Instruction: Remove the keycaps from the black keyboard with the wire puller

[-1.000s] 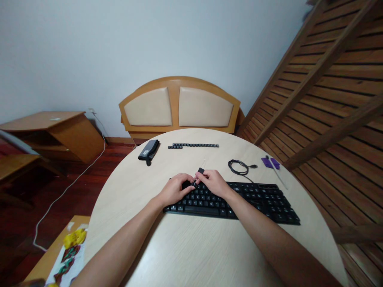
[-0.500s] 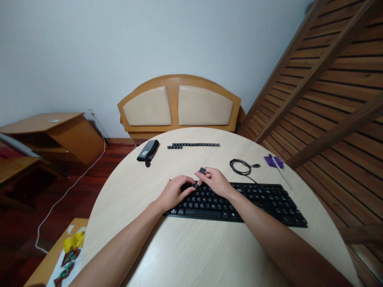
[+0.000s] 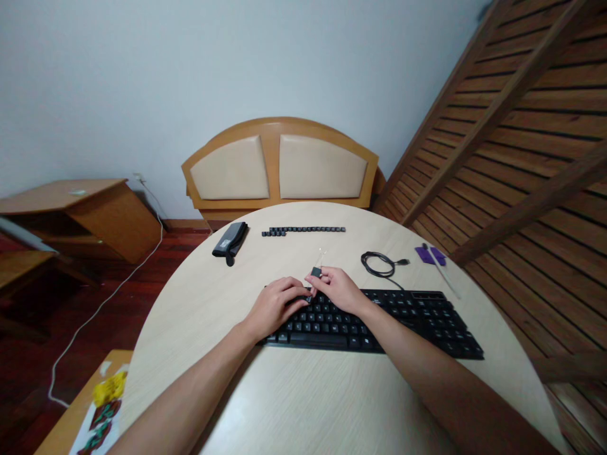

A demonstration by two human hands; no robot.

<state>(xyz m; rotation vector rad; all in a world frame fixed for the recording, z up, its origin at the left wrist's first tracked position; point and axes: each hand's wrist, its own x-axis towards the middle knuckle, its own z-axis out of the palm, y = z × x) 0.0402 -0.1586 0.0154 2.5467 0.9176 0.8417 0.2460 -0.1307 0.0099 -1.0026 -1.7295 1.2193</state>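
A black keyboard (image 3: 327, 340) lies on the round table, under both hands. My right hand (image 3: 339, 289) is closed on a wire keycap puller (image 3: 316, 272). Its dark handle shows at the fingertips and its thin wire loops point up and away from the keys. Over the keyboard's upper left part, my left hand (image 3: 279, 303) pinches a small black keycap (image 3: 309, 298) between thumb and fingers. Fingertips partly cover it, so whether it is off its switch is hard to see. Behind the keyboard, removed keycaps (image 3: 307, 229) stand in a long row with a shorter row in front.
A dark folded pouch (image 3: 231, 241) lies at the table's back left. The coiled cable (image 3: 378, 264) rests behind the keyboard. At the right are purple pieces (image 3: 430, 255) and a thin brush-like stick (image 3: 444, 275). A wooden slatted screen (image 3: 512, 158) stands beside the table.
The view has shifted slightly. The puller's wire end stands a little more upright in my right hand. My left hand stays at nearly the same spot on the keyboard, its fingers covering more of the keycap.
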